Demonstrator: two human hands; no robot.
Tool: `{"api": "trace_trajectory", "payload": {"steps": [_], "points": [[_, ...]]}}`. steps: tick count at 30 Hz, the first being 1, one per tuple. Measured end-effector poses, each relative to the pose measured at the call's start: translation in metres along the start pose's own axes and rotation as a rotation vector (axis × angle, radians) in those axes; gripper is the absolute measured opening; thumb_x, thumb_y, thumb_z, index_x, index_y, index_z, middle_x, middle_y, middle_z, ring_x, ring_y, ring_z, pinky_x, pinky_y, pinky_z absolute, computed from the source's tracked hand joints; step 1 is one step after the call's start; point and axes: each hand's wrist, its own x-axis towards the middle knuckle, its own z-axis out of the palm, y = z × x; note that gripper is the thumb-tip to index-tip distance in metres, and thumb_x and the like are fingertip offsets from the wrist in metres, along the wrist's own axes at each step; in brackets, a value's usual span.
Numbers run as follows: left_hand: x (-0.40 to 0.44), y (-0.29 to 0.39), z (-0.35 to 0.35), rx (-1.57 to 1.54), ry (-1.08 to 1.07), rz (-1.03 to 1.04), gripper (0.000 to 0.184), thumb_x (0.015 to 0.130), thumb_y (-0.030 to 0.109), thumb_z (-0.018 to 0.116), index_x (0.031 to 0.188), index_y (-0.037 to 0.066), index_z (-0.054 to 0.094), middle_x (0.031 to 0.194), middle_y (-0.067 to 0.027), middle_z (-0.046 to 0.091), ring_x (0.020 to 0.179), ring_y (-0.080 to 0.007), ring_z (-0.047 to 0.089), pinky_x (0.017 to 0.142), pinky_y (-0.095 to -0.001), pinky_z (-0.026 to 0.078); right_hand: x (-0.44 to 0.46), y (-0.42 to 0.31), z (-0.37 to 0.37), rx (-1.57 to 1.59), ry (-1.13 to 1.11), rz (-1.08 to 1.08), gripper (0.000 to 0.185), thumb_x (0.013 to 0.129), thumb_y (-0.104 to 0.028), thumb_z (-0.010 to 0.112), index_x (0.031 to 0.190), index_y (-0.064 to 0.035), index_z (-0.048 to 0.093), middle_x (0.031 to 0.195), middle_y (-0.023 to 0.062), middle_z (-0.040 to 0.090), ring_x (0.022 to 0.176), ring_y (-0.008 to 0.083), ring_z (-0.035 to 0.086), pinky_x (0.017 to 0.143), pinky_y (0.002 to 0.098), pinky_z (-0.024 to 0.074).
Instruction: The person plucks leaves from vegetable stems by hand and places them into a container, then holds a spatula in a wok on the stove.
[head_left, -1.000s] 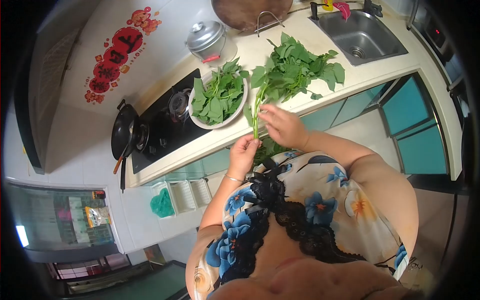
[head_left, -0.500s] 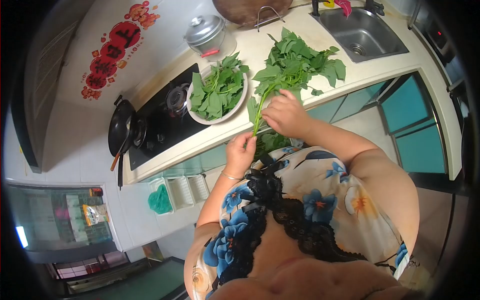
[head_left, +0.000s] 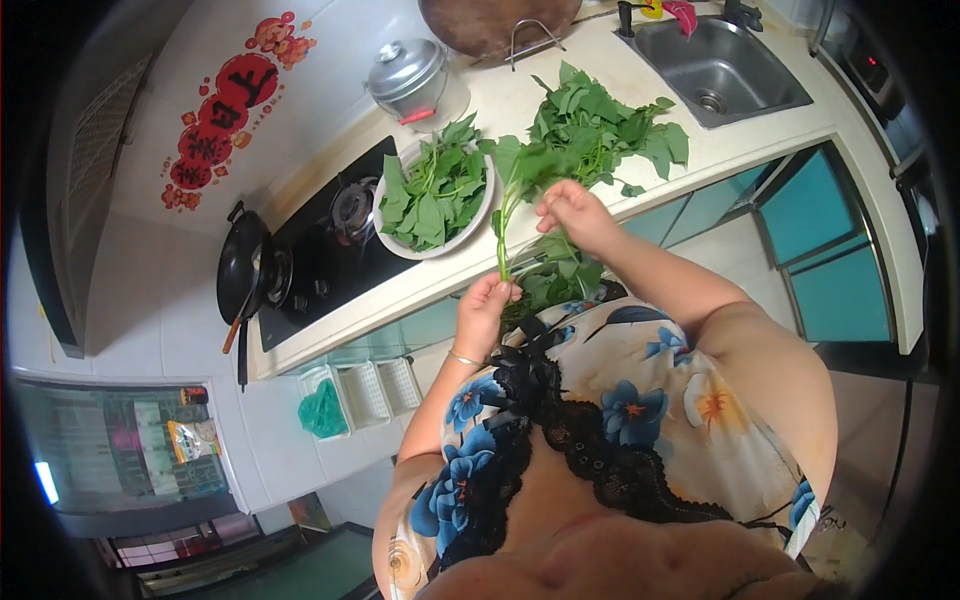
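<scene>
A cream kitchen worktop (head_left: 505, 100) runs between a black gas hob (head_left: 315, 262) and a steel sink (head_left: 715, 65). The person's left hand (head_left: 486, 308) pinches the lower stems of a leafy sprig (head_left: 503, 240), which stands up in front of the worktop's edge, just beside a pale bowl (head_left: 468, 238) of picked leaves (head_left: 435, 195). The right hand (head_left: 580, 215), fingers curled, is near those stems; whether it grips anything cannot be told. A heap of greens (head_left: 605, 125) lies on the worktop beyond, and more foliage (head_left: 555, 275) shows below the hands.

Your two hands (head_left: 578, 216), one bowl (head_left: 460, 238)
You have one wok (head_left: 240, 262), one lidded pot (head_left: 408, 72), one sink (head_left: 718, 72), one round board (head_left: 478, 24).
</scene>
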Motion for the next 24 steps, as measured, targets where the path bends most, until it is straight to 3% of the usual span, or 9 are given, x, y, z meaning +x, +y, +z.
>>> {"api": "trace_trajectory", "payload": {"steps": [2,6,8,9,12,24], "points": [[0.001,0.001,-0.006,-0.142,-0.06,-0.054,0.017,0.088,0.011,0.048,0.1,0.0,0.054,0.081,-0.0035,0.058,0.075,-0.0105,0.052,0.069,-0.0214,0.041,0.005,0.001,-0.014,-0.066,-0.037,-0.018,0.008,0.09,-0.013,0.045,0.09,-0.0051,0.046,0.08,0.0008,0.052,0.065,0.0077,0.051,0.06,0.0201,0.0409],[-0.001,0.002,-0.006,-0.258,-0.077,-0.116,0.017,0.088,0.016,0.049,0.097,0.003,0.055,0.079,-0.0026,0.057,0.073,-0.0106,0.052,0.065,-0.0204,0.039,-0.003,0.001,-0.011,-0.338,0.007,-0.219,0.011,0.081,-0.015,0.058,0.087,-0.0076,0.051,0.068,0.0004,0.052,0.057,0.012,0.05,0.051,0.0264,0.0401],[-0.002,0.006,-0.004,-0.31,-0.1,-0.182,0.016,0.088,0.015,0.048,0.097,0.004,0.054,0.078,-0.0021,0.056,0.073,-0.0103,0.051,0.064,-0.0196,0.037,-0.017,-0.028,0.001,-0.961,0.074,-0.604,0.012,0.075,-0.015,0.063,0.083,-0.0088,0.056,0.068,0.0035,0.053,0.059,0.0165,0.053,0.051,0.0281,0.0421],[-0.001,0.005,-0.004,-0.31,-0.101,-0.184,0.016,0.088,0.015,0.048,0.097,0.004,0.054,0.078,-0.0021,0.056,0.073,-0.0103,0.051,0.064,-0.0196,0.037,-0.02,-0.031,0.004,-1.005,0.067,-0.784,0.01,0.073,-0.01,0.063,0.083,-0.0081,0.06,0.076,0.0069,0.055,0.066,0.0194,0.056,0.056,0.029,0.0451],[-0.002,0.002,-0.003,-0.3,-0.12,-0.191,0.017,0.09,0.014,0.045,0.1,0.002,0.054,0.079,-0.0014,0.055,0.069,-0.0083,0.048,0.061,-0.0176,0.036,-0.019,-0.035,0.012,-1.155,0.044,-0.913,0.011,0.072,-0.011,0.064,0.082,-0.008,0.06,0.077,0.0061,0.057,0.071,0.0219,0.059,0.057,0.0314,0.046],[-0.005,0.002,-0.001,-0.188,-0.133,-0.154,0.017,0.089,0.011,0.046,0.101,0.0,0.052,0.081,-0.0042,0.055,0.075,-0.0118,0.049,0.071,-0.0225,0.039,-0.009,-0.017,0.008,-1.365,-0.132,-0.855,0.009,0.071,-0.017,0.061,0.074,-0.0089,0.058,0.072,0.0048,0.055,0.066,0.0225,0.057,0.055,0.0344,0.046]]}}
